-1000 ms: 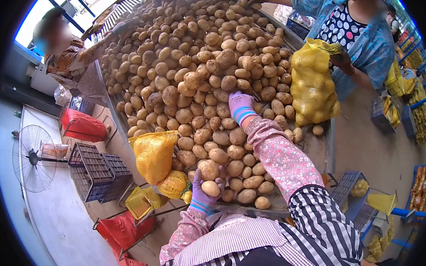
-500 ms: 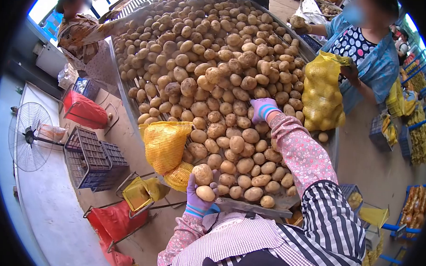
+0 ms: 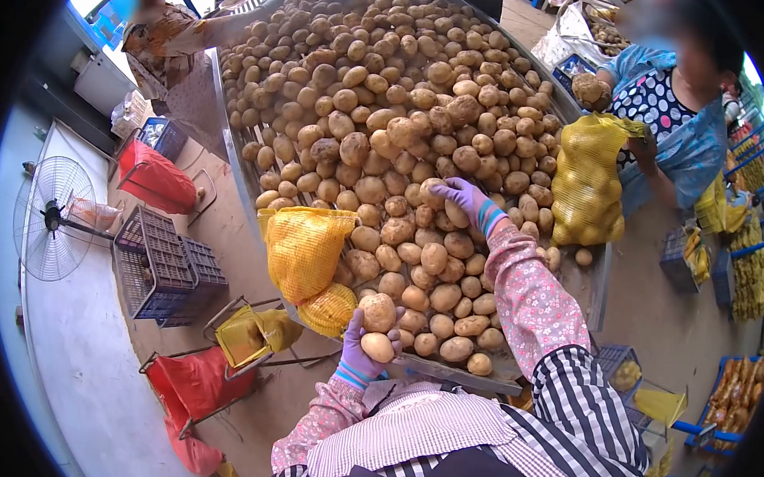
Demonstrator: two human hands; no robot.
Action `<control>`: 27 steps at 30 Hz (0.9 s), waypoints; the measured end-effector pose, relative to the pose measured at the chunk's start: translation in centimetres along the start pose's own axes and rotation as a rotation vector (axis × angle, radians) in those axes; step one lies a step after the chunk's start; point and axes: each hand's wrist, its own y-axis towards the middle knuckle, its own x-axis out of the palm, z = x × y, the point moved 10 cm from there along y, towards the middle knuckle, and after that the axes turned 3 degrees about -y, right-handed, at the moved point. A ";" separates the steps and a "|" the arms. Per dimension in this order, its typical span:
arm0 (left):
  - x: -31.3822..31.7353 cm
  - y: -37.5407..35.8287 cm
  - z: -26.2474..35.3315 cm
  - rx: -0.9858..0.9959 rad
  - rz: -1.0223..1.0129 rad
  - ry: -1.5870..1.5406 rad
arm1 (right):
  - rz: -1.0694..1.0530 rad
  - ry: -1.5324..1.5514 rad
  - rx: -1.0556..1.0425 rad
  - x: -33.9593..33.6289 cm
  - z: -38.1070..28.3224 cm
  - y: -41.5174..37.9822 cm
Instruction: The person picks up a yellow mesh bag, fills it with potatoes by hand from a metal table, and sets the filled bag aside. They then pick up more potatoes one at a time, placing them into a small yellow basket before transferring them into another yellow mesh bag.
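- Left hand (image 3: 361, 357), purple glove, at the near edge of the desk (image 3: 478, 381) — grip clenched around two potatoes: a small potato (image 3: 377, 347) in the palm, a larger potato (image 3: 378, 312) on top against the fingertips.
- Right hand (image 3: 460, 198), purple glove too, reaches out over the potato pile (image 3: 387, 119); fingers curl down around a potato (image 3: 435, 192) on the heap — grip grasping it, potato lying among the others.
- Right sleeve floral pink, arm stretched across the near part of the pile.
- Yellow mesh bag (image 3: 303, 250) hangs at the left edge of the desk, just beside the left hand, mouth open; a second smaller yellow mesh bundle (image 3: 328, 309) below it.
- Another person at the right holds a filled yellow mesh sack (image 3: 587, 183) against the desk edge, one potato in their raised hand (image 3: 590, 90).
- A third person at the far left corner, arm over the pile.
- Floor left: fan (image 3: 50, 231), dark plastic crates (image 3: 163, 263), red bags (image 3: 156, 182).
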 end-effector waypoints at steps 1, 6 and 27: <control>-0.1 0.3 -0.2 0.007 0.005 -0.005 | -0.009 0.001 0.004 0.5 -0.3 0.2; 0.4 1.7 -2.1 -0.074 0.014 -0.026 | -0.137 -0.134 0.065 2.2 -0.2 1.2; 4.0 -0.4 1.5 -0.119 -0.188 -0.038 | -0.212 0.855 -0.079 5.5 1.2 -9.8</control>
